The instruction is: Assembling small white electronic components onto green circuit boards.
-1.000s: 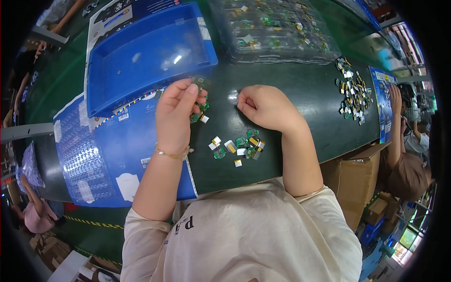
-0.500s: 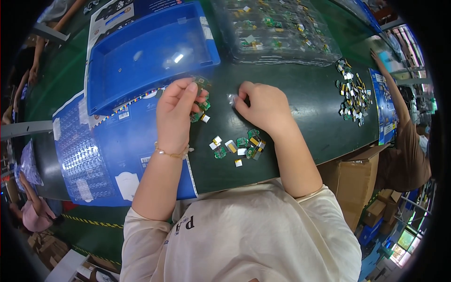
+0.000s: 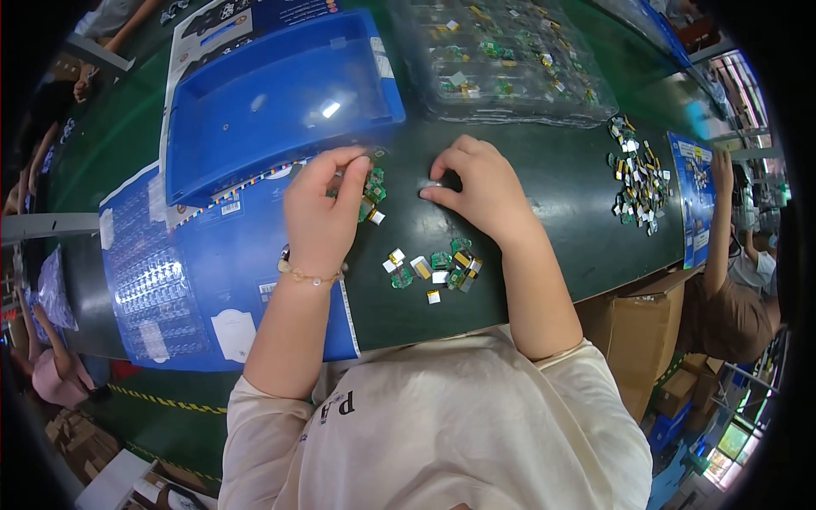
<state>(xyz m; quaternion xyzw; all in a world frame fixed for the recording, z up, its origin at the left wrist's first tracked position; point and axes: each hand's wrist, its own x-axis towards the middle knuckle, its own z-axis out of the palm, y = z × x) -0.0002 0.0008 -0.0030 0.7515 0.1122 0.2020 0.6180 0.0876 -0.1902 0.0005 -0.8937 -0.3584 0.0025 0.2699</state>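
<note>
My left hand [image 3: 327, 200] is closed in a pinch at the near edge of the blue tray, with a small green circuit board [image 3: 378, 154] at its fingertips, partly blurred. Beneath and beside those fingers lie more green circuit boards [image 3: 371, 189], one with a silver battery cell [image 3: 376, 218]. Over the dark table, my right hand [image 3: 478, 183] pinches a small clear, shiny piece [image 3: 428, 184] between thumb and forefinger; its exact kind is too small to tell. Nearer to me, between the forearms, rests a loose group of green boards with silver and yellow cells [image 3: 440, 260].
A blue plastic tray [image 3: 280, 161] stands at the back left on a printed blue sheet [image 3: 246, 297]. Clear blister trays [image 3: 161, 272] lie left; stacked clear trays [image 3: 510, 106] with boards sit behind. A pile of boards [image 3: 639, 178] and a cardboard box [image 3: 637, 331] are right.
The left fingertips have turned, so less of the circuit board shows. My right hand's fingers have extended slightly around the clear piece. At the right, another person's arm has moved.
</note>
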